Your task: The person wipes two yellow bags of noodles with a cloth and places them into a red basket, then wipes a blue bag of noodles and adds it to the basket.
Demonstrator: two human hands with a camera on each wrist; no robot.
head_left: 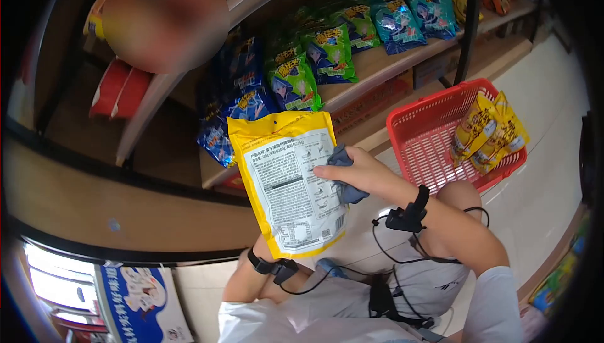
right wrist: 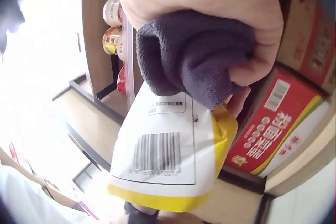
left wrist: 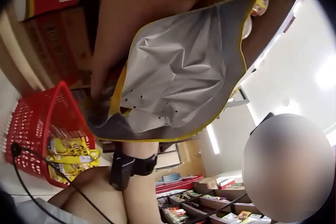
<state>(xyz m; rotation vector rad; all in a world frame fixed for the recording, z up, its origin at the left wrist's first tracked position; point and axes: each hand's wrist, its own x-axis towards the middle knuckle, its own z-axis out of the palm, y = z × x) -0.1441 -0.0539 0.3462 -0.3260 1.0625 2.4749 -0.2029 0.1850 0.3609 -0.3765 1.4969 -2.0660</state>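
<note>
Left hand (left wrist: 152, 14) behind yellow-edged pouch (head_left: 283, 182); cannot tell its grip. Pouch aloft before shelf's (head_left: 409, 64) front edge; probably light, pliable, slick; best held by side seams. Right hand (head_left: 363, 170) pinches grey cloth (head_left: 353, 193) against pouch's right edge.

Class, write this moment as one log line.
right hand: holds cloth against bag | left hand: behind bag | basket: holds yellow packets

pale short sleeves (head_left: 497, 305), light grey shorts (head_left: 440, 287), black wrist straps (head_left: 418, 204), thin black cables (head_left: 375, 222).
</note>
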